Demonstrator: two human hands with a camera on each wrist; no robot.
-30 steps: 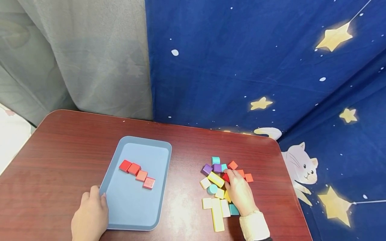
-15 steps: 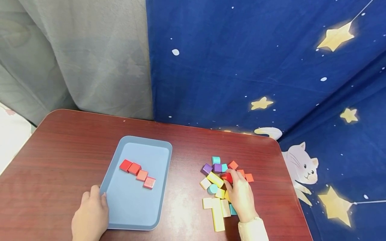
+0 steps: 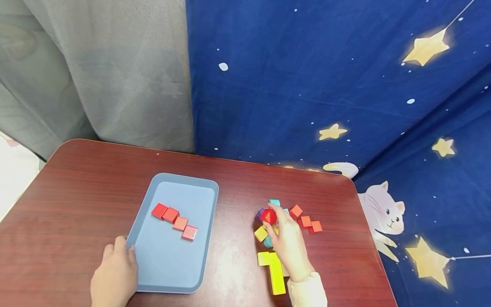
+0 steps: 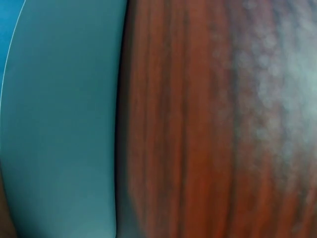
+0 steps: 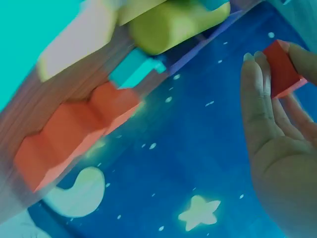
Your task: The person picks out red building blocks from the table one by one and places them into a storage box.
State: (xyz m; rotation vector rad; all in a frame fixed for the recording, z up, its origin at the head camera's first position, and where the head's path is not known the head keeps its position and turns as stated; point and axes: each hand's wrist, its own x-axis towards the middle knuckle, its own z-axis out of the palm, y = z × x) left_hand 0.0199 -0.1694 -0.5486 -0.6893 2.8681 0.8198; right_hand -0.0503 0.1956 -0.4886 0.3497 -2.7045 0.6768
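Observation:
My right hand [image 3: 288,241] pinches a red block [image 3: 268,216] between thumb and fingertips. It hangs over the pile of colored blocks, in front of the purple block [image 3: 260,213]. In the right wrist view, the hand [image 5: 282,144] holds this red block [image 5: 282,69] off the table. My left hand [image 3: 115,273] grips the left rim of a blue-grey tray [image 3: 209,238], its thumb over the edge. Several red and lighter red blocks [image 3: 170,215] lie in a slanting row inside. The left wrist view shows mostly the tray wall [image 4: 64,124].
Orange-red blocks [image 3: 304,221] sit right of the pile. Turquoise [image 3: 274,202] and yellow pieces [image 3: 277,275] lie around my right hand, some covered by it. Bare tabletop [image 3: 234,204] lies between tray and pile. Curtains [image 3: 268,85] hang behind the table.
My right hand has lifted the red block from among the others and carried it left over the pile. The left hand and the tray have stayed put.

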